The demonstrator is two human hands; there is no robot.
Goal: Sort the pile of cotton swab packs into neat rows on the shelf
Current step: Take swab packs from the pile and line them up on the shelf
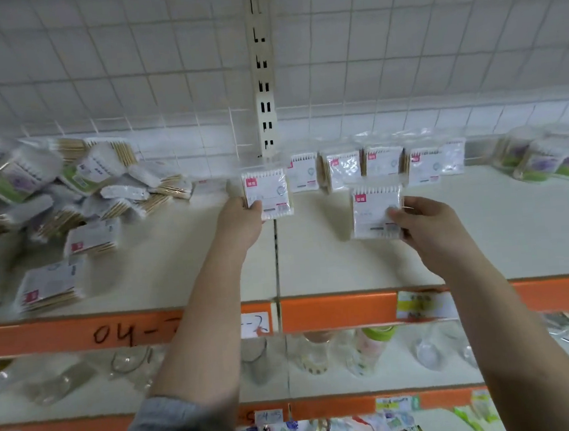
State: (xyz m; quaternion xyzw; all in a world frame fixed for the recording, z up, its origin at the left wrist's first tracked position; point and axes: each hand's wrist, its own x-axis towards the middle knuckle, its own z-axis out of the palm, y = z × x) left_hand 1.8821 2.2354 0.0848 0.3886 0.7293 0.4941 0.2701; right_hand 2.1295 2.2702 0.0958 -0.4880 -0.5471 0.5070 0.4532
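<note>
Both forearms are reaching up over the orange shelf edge. Left hand is pinching a red-label swab pack by its lower left corner, thumb on the front, holding it upright near the back of the shelf, just left of the standing row. Right hand is gripping a second red-label pack by its lower right corner, in front of that row; whether it is touching the shelf cannot be told. Loose pile is lying well apart to the left, mostly unsorted, with green-label packs standing far right.

Risks, as judged: corner pinches are leaving both packs free to swing or slip in slick plastic. Packs in the row are standing on a thin edge and leaning a bit, so a nudge from either incoming pack is likely toppling several. Front pack may be starting a crooked second row.
</note>
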